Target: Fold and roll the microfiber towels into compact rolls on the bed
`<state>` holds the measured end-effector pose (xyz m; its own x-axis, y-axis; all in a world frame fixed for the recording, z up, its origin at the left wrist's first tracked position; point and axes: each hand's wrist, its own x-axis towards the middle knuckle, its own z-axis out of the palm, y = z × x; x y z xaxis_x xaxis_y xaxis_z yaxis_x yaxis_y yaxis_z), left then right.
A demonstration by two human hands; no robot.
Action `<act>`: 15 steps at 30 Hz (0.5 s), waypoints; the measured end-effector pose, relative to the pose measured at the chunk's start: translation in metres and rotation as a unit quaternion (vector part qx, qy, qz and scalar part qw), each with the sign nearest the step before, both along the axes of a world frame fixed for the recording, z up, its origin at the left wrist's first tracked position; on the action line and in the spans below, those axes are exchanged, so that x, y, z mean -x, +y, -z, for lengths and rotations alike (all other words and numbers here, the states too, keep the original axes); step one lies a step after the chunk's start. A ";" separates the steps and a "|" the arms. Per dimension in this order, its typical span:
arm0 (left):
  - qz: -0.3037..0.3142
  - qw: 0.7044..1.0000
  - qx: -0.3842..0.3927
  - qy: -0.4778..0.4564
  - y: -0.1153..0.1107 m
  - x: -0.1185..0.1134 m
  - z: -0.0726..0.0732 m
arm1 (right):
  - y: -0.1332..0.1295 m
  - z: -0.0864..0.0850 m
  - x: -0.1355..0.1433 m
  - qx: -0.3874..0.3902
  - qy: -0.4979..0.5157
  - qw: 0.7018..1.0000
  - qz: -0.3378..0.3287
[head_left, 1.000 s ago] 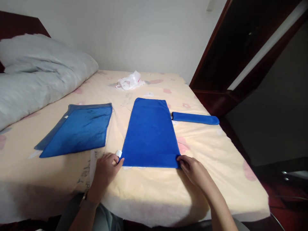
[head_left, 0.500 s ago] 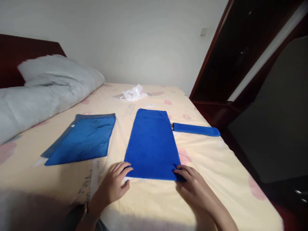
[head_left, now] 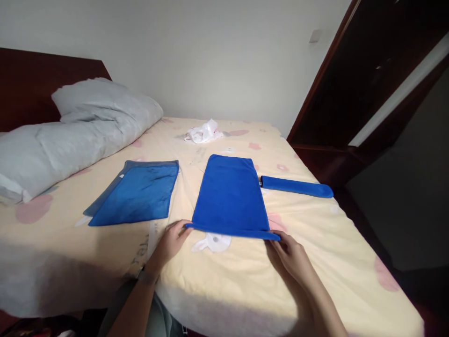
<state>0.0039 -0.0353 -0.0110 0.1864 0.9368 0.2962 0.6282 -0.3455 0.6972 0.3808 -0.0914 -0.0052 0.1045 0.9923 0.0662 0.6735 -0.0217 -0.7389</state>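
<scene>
A bright blue cloth (head_left: 231,192) lies lengthwise on the bed, its near edge lifted and turned over in a narrow strip. At the near left corner, my left hand (head_left: 172,241) pinches the cloth between thumb and fingers. My right hand (head_left: 288,250) grips the near right corner the same way. Right of the cloth lies a long, narrow folded blue cloth (head_left: 296,186) with a small tag at its left end. On the left, a darker blue cloth (head_left: 138,194) rests flat in uneven layers, a small white label on it.
The bed (head_left: 217,281) has a pale yellow patterned sheet. A crumpled white plastic bag (head_left: 204,132) sits near the wall. A grey quilt (head_left: 87,131) is heaped at the left by a dark red headboard (head_left: 42,84). Dark wooden furniture (head_left: 354,93) stands at the right.
Both hands have closed on the near corners of the bright blue cloth, and its near edge has risen and folded away from me. The view has shifted slightly left.
</scene>
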 end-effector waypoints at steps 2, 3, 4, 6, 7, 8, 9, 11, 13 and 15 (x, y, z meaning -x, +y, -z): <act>-0.023 0.999 0.008 -0.037 -0.002 -0.002 -0.004 | -0.004 -0.007 0.000 0.007 0.017 1.000 0.016; -0.033 0.998 0.008 -0.048 -0.004 -0.003 -0.006 | -0.006 -0.010 -0.001 0.009 0.025 0.999 0.021; -0.040 0.998 0.008 -0.051 -0.007 -0.003 -0.007 | -0.009 -0.013 -0.002 0.012 0.033 0.999 0.021; -0.045 0.998 0.014 -0.036 -0.014 -0.001 -0.007 | -0.013 -0.016 -0.004 0.021 0.048 0.999 0.013; -0.042 0.999 0.019 -0.021 -0.016 0.000 -0.006 | -0.014 -0.015 -0.004 0.033 0.050 0.998 0.007; -0.038 0.999 0.023 -0.001 -0.018 0.000 -0.004 | -0.014 -0.014 -0.005 0.049 0.044 0.998 0.004; -0.034 0.999 0.024 0.024 -0.019 -0.001 -0.003 | -0.014 -0.012 -0.005 0.068 0.030 0.997 0.005; -0.043 0.996 0.003 0.081 -0.019 -0.004 0.001 | -0.012 -0.007 -0.004 0.099 -0.014 0.995 0.019; -0.072 0.989 -0.034 0.126 -0.018 -0.009 0.004 | -0.010 -0.005 -0.003 0.112 -0.056 0.991 0.036; -0.100 0.983 -0.065 0.140 -0.016 -0.013 0.005 | -0.008 -0.004 -0.001 0.118 -0.080 0.988 0.051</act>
<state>0.0173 -0.0514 -0.0165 0.0931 0.9204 0.3797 0.8535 -0.2701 0.4456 0.3817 -0.0994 -0.0008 0.2119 0.9668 -0.1430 0.7664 -0.2552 -0.5895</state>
